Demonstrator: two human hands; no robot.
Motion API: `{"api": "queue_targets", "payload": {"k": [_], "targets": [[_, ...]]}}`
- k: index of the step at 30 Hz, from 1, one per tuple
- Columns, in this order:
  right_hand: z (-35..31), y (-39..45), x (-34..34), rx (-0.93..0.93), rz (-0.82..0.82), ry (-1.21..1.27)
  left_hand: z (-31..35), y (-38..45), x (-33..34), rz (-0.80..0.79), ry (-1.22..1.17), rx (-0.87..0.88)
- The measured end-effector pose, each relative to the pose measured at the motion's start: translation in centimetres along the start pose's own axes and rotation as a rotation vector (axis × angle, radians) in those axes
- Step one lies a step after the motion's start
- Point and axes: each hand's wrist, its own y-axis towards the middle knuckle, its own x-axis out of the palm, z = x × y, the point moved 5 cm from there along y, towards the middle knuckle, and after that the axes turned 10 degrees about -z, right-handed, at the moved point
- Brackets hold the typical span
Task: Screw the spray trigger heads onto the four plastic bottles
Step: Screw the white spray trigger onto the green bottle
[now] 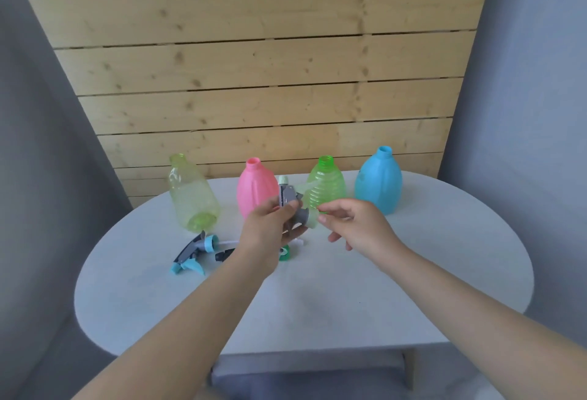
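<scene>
Just in front of the pink bottle [257,190], the left hand [270,228] curls its fingers round a grey spray trigger head [289,201], held above the white table [413,266]. The right hand [355,228] pinches the head's pale green collar [312,219] between thumb and forefinger, its other fingers loosely spread.

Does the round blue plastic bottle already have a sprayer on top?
No, the round blue plastic bottle stands with its threaded neck open and nothing screwed onto it.

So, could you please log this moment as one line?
left hand: holds spray trigger head | right hand: fingertips at its collar | four bottles: no heads on | blue trigger head: on table
</scene>
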Motion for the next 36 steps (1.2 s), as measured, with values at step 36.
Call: {"api": "queue_targets", "payload": {"k": [36], "targets": [[0.0,4.2,-1.4,-0.139,0.236,-0.338,0.2,-1.0,-9.0,0.194,0.300,-0.110]]}}
